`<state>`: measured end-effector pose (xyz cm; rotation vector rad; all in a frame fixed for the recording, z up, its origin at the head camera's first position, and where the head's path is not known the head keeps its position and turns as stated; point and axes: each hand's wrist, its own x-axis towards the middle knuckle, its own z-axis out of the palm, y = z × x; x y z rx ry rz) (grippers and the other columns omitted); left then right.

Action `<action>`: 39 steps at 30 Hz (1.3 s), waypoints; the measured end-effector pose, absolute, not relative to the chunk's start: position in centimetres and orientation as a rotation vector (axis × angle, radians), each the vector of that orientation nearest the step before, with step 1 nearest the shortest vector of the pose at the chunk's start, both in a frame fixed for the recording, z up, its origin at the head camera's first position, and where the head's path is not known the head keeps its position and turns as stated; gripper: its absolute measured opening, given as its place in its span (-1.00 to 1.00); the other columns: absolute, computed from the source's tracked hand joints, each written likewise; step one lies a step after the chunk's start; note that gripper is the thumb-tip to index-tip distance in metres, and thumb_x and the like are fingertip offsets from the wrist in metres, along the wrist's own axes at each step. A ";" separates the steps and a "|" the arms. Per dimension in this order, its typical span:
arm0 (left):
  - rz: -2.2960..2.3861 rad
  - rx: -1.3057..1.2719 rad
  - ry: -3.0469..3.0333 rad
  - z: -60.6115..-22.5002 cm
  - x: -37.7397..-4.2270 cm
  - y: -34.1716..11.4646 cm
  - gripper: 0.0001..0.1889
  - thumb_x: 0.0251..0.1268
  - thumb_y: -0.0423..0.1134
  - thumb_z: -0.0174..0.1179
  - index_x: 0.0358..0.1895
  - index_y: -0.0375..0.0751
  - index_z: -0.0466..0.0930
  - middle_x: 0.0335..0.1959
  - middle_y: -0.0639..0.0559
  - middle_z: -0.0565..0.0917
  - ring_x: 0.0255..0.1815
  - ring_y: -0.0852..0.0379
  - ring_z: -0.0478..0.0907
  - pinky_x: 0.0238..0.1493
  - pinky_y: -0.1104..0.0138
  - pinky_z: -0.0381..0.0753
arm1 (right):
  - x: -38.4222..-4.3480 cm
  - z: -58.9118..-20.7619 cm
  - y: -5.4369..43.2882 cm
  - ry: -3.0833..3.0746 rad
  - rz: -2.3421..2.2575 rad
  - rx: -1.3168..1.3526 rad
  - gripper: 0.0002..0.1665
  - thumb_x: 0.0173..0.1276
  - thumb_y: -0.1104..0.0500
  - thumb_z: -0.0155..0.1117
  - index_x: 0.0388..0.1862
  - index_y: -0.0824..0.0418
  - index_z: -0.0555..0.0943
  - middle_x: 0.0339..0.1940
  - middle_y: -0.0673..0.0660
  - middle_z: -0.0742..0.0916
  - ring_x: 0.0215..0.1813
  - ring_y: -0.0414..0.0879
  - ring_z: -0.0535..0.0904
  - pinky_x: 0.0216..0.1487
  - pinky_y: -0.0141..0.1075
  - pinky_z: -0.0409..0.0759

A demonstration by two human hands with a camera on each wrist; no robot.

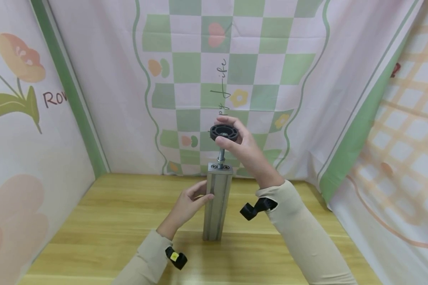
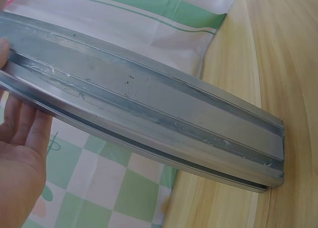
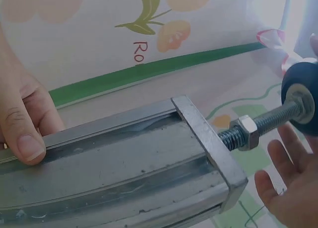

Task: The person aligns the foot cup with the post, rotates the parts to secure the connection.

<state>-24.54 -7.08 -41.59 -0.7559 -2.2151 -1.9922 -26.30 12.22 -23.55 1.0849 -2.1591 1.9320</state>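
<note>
An aluminium profile [image 1: 217,206] stands upright on the wooden table, long grooves running down its sides. My left hand [image 1: 185,204] grips its upper half from the left, thumb on the near face and fingers behind. A metal end plate [image 3: 208,151] with screws caps the top. Out of the plate rises the threaded rod [image 3: 276,119] of a levelling foot, with a hex nut [image 3: 248,132] on it just above the plate. My right hand [image 1: 249,151] holds the foot's round black base [image 1: 214,135] at its rim, thumb in front and fingers at the back.
The wooden table [image 1: 128,221] extends around the profile. Behind it hangs a checked green-and-white cloth [image 1: 189,67], with patterned cloths on the left and right sides. Black camera mounts [image 1: 258,208] sit on both sleeved wrists.
</note>
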 end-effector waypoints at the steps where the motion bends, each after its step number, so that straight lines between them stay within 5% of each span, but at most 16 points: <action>1: -1.991 -0.747 -2.220 -41.6 -24.5 -7.1 -0.51 0.40 -0.12 0.30 0.35 -0.09 0.51 0.03 0.00 0.67 0.09 0.07 0.59 0.24 0.21 0.53 | -26.5 -23.7 12.3 -2.145 1.931 1.130 -0.20 0.39 -0.11 0.26 0.51 0.10 0.27 0.40 0.12 0.46 0.33 0.04 0.44 0.26 -0.19 0.47; 6: -1.983 -0.727 -2.232 -41.7 -24.7 -7.1 -0.50 0.40 -0.10 0.30 0.36 -0.07 0.50 0.03 0.02 0.66 0.10 0.08 0.58 0.24 0.19 0.53 | -27.7 -24.0 12.3 -2.017 2.082 1.363 0.14 0.32 -0.35 0.28 0.59 0.30 0.10 0.51 0.29 0.35 0.51 0.10 0.22 0.51 -0.05 0.12; 11: -1.985 -0.726 -2.240 -41.8 -24.7 -7.2 -0.49 0.41 -0.09 0.29 0.36 -0.07 0.49 0.04 0.01 0.66 0.11 0.07 0.58 0.25 0.17 0.52 | -28.3 -24.2 12.4 -1.994 2.255 1.438 0.34 0.20 -0.45 0.30 0.62 0.33 -0.03 0.55 0.40 0.24 0.57 0.11 0.10 0.51 0.16 -0.08; 19: -1.991 -0.708 -2.248 -41.6 -24.7 -7.2 -0.48 0.40 -0.07 0.29 0.37 -0.07 0.48 0.06 0.01 0.66 0.12 0.08 0.57 0.26 0.16 0.51 | -28.4 -24.5 12.7 -1.936 2.329 1.528 0.13 0.39 -0.30 0.17 0.60 0.38 -0.01 0.52 0.39 0.30 0.56 0.24 0.11 0.36 -0.15 0.27; 30: -2.013 -0.730 -2.243 -41.5 -24.7 -7.1 -0.48 0.41 -0.10 0.29 0.38 -0.09 0.48 0.05 0.01 0.67 0.12 0.07 0.58 0.27 0.15 0.51 | -28.4 -24.6 12.8 -1.898 2.406 1.445 0.20 0.29 -0.24 0.36 0.55 0.47 0.03 0.37 0.20 0.52 0.50 0.16 0.22 0.28 -0.18 0.33; 34: -2.020 -0.730 -2.246 -41.6 -24.7 -7.2 -0.48 0.40 -0.08 0.29 0.38 -0.07 0.48 0.05 0.01 0.66 0.11 0.08 0.57 0.26 0.15 0.51 | -28.5 -24.6 12.7 -1.890 2.359 1.447 0.00 0.34 -0.17 0.33 0.49 0.40 0.19 0.29 0.12 0.58 0.43 0.15 0.27 0.23 -0.17 0.37; 39: -2.020 -0.732 -2.250 -41.6 -24.6 -7.2 -0.48 0.40 -0.07 0.29 0.38 -0.05 0.48 0.05 0.01 0.66 0.12 0.07 0.57 0.26 0.16 0.51 | -28.5 -24.6 12.8 -1.901 2.292 1.416 -0.20 0.37 -0.14 0.32 0.38 0.28 0.33 0.31 0.26 0.54 0.32 0.03 0.40 0.24 -0.21 0.39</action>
